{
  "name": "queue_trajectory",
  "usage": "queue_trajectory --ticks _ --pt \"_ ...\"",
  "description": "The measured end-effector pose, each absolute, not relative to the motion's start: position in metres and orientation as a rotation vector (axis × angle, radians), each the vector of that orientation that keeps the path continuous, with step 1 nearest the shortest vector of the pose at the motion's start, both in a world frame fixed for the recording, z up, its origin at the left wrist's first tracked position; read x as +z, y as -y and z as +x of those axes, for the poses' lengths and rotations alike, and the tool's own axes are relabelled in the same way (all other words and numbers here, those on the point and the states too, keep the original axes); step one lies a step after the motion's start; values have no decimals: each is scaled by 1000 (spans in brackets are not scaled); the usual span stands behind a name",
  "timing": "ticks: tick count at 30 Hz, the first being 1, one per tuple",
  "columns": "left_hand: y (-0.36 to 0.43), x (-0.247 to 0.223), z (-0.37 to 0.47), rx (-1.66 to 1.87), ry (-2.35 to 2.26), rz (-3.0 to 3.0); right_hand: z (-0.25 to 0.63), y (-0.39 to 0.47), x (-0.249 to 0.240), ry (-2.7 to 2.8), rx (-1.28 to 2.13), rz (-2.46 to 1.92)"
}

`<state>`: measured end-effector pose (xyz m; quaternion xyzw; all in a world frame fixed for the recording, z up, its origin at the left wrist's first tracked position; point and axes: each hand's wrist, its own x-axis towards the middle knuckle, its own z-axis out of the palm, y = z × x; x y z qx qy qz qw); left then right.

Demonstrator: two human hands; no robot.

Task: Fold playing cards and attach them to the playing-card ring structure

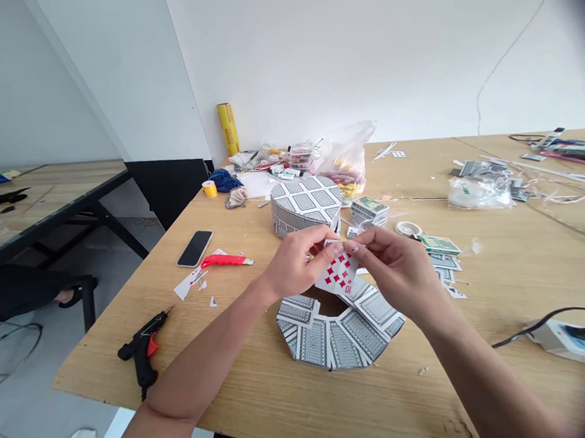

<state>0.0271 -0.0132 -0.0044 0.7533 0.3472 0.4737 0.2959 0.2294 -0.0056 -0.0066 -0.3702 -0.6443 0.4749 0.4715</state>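
My left hand [295, 262] and my right hand [394, 265] together pinch a playing card [337, 274] with red diamonds, held face up above the table. Right below it lies a ring of grey-backed cards [330, 333] joined into a fan, with a dark gap in the middle. Behind my hands stands a heart-shaped box [305, 203] covered in card backs.
On the wooden table [502, 278]: a black glue gun [142, 346] at the front left, a red utility knife [225, 260], a phone [195, 248], card stacks [369, 209], a tape roll [407, 228], a plastic bag [344, 156], a power strip [574, 341] at the right edge.
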Motion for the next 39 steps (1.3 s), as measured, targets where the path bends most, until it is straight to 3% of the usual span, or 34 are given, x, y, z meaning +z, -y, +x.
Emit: queue_trajectory --ticks 8,20,27,39 --pt "18 -5 35 1370 -954 1977 220 15 -2 1512 1030 -886" --pt "13 -7 30 1367 -931 1542 231 2 0 1474 1455 -851" --pt "8 -9 29 1199 -807 1520 234 0 -2 1473 1410 -840" --pt "20 -3 33 1425 -958 1660 225 12 3 1451 1140 -865"
